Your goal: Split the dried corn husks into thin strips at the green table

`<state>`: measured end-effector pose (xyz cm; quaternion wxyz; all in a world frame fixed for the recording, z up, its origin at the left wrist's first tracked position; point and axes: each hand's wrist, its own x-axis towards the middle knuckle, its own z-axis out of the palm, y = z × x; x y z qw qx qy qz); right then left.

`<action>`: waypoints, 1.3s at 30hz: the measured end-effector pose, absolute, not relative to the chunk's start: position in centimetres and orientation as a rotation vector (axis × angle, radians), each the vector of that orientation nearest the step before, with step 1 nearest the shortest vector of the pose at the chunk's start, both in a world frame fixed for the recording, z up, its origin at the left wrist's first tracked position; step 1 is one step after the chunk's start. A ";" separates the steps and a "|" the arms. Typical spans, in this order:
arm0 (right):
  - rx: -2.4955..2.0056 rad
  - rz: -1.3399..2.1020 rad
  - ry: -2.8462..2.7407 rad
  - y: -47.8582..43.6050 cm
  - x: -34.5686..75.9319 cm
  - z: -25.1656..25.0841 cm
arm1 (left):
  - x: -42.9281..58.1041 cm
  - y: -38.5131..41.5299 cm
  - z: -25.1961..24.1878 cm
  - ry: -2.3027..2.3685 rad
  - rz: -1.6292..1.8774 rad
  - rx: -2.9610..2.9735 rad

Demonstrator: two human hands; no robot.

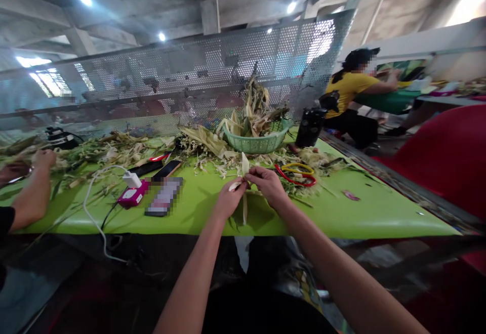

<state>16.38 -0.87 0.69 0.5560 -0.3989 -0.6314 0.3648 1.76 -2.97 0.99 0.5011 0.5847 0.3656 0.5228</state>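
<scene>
Both my hands meet over the front of the green table. My left hand (pixel 230 198) is closed on the lower part of a pale corn husk strip (pixel 245 163), with a curled piece showing at its fingers. The thumb and fingers of my right hand (pixel 265 181) pinch the same husk from the other side. One end of the strip sticks up above the fingertips, and a narrow tail hangs below them. Just right of my right hand lie scissors with red and yellow handles (pixel 299 172), on husk scraps.
A green basket (pixel 256 144) of dried husks stands behind my hands, beside a black tumbler (pixel 309 127). Phones (pixel 164 196) and a pink power block (pixel 132 195) with a white cable lie left. A co-worker's hand (pixel 43 159) is at far left; a person in yellow (pixel 347 91) sits right.
</scene>
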 end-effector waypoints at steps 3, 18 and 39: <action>-0.963 0.855 -1.440 -1.0 16.5 0.7 | 1.8 -3.1 1.3 0.832 1.200 1.425; -0.971 0.757 -1.677 -1.5 16.0 1.1 | 1.1 -1.4 -0.7 0.725 1.521 0.747; -0.998 0.885 -1.583 -1.1 15.8 0.7 | 0.8 -2.2 -0.2 0.712 1.432 0.748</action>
